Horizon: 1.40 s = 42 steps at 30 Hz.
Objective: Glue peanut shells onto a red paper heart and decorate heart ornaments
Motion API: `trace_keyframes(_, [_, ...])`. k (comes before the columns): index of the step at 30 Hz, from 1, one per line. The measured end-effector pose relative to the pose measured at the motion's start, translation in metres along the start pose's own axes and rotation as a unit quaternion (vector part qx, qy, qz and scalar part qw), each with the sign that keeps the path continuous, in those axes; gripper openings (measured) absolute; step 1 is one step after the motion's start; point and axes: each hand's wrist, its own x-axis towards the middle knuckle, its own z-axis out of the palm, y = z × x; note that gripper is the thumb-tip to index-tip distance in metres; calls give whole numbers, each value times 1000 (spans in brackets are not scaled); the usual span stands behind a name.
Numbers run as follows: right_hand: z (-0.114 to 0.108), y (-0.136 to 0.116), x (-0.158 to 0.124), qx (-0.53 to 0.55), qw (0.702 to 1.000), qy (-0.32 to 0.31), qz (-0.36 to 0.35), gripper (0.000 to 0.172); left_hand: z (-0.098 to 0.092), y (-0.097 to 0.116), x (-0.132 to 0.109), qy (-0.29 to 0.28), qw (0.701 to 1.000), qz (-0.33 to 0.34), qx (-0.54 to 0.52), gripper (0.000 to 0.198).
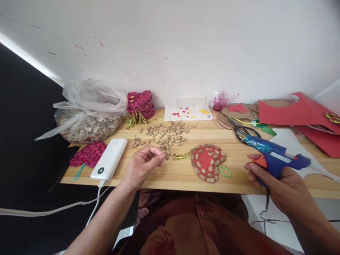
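Observation:
My right hand [278,180] grips a blue glue gun [278,157] with an orange trigger, its nozzle end pointing left above the table. My left hand [146,164] hovers beside a spread of loose tan nut shells [172,132], thumb and fingers pinched together. Whether a small shell sits between those fingertips I cannot make out. Between both hands lies a red heart-shaped piece [204,163], with tan shells along its border and more inside. It has a green cord loop [225,171] at one end and a yellow-and-dark tassel [181,156] at the other.
A plastic bag of shells [90,124], a white power bank [109,159] and a purple-red shell piece [89,154] occupy the left. Similar pieces [140,102] are stacked behind. Black scissors [240,131] and red sheets [281,109] lie right. The glue gun's cord hangs past the table's front edge.

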Motion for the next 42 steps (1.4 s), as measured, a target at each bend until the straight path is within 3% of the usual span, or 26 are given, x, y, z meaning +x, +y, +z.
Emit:
trace_keyframes(3, [-3, 6, 5, 2, 999, -47, -1, 39, -16, -6, 5, 30, 999, 18, 30, 20])
trace_keyframes(6, [-5, 9, 9, 27, 998, -53, -8, 36, -23, -13, 11, 46, 997, 27, 49, 21])
trace_keyframes(12, [-4, 8, 14, 74, 996, -57, -4, 32, -17, -18, 14, 66, 994, 22, 84, 20])
trace_keyframes(22, [-3, 9, 14, 100, 993, -58, 11, 29, -14, -7, 18, 116, 981, 8, 152, 28])
trace_keyframes(31, [4, 6, 10, 118, 991, -58, 8, 26, 18, -16, 4, 23, 976, 52, 208, 23])
trace_keyframes(35, [11, 5, 11, 111, 993, -35, -6, 20, 34, -18, -7, -36, 955, 106, 276, 25])
trace_keyframes(39, [21, 0, 15, 109, 993, -33, -15, 17, 56, -21, -17, -79, 906, 214, 355, 46])
trace_keyframes(42, [27, -3, 19, 85, 994, -58, -32, 16, 71, -23, -21, -112, 878, 254, 389, 73])
